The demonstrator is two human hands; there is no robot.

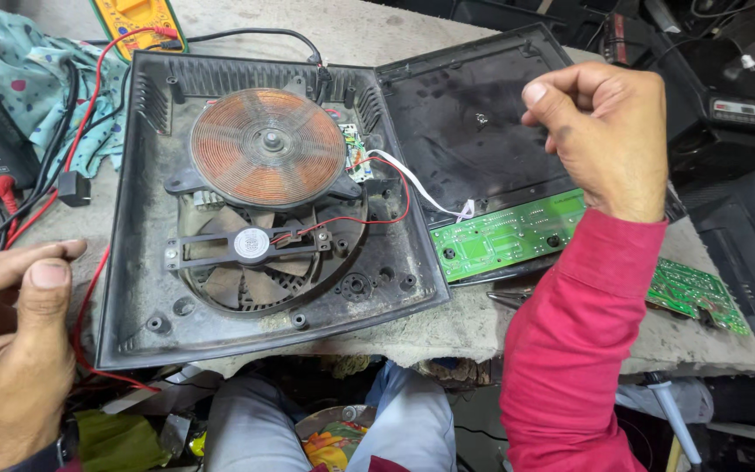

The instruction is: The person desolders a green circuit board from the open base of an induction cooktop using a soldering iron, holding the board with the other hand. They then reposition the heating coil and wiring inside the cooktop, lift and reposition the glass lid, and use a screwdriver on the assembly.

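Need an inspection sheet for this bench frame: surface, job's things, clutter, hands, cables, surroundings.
Surface: grey stone-like slab, dusty, chipped at the front edge.
Job's things: opened induction cooker base with copper coil above a fan; its lid lies open to the right, with a green control board.
Clutter: a second green circuit board, yellow multimeter, patterned cloth.
Hands: left hand at the base's left edge, holding nothing seen; right hand raised over the lid, fingers curled, contents not visible.
Cables: red lead on the left, white ribbon from base to board, black cord.
Surroundings: dark appliances at right; the person's knees below.
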